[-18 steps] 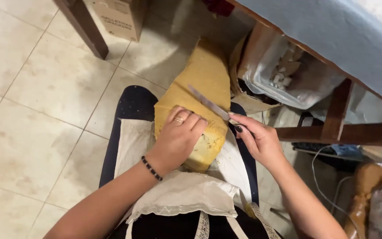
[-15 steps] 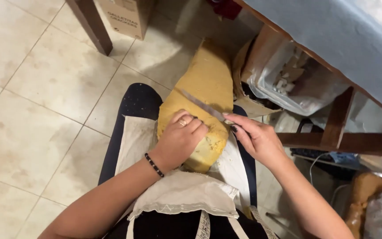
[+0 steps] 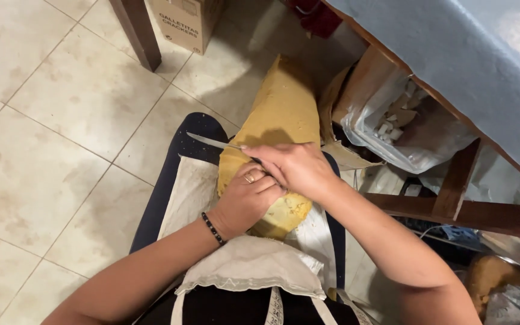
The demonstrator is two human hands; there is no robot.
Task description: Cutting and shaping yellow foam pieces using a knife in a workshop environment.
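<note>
Head view, looking down at a seated person's lap. A large yellow block (image 3: 281, 120) with a rough, crumbly cut end lies lengthwise across the lap at the centre of the frame, resting on a pale cloth (image 3: 197, 189) spread over dark trousers (image 3: 179, 147). The left hand (image 3: 245, 201), wearing a ring and a dark beaded bracelet (image 3: 213, 229), is curled over the near end of the block with fingers closed against its surface. The right hand (image 3: 293, 168) lies just above and partly over the left, closed around the handle of a knife (image 3: 212, 142); the thin blade points toward the left of the frame and sits level against the left edge of the block. A light apron (image 3: 251, 265) covers the lower centre. At upper right, a worktop (image 3: 446, 54) draped in blue cloth stands on brown wooden legs (image 3: 455, 186), with a clear plastic bag (image 3: 392, 129) holding pale pieces beneath it. A cardboard box (image 3: 185, 21) and a dark furniture leg (image 3: 136, 33) stand on the beige tiled floor (image 3: 49, 150) at upper left.
</note>
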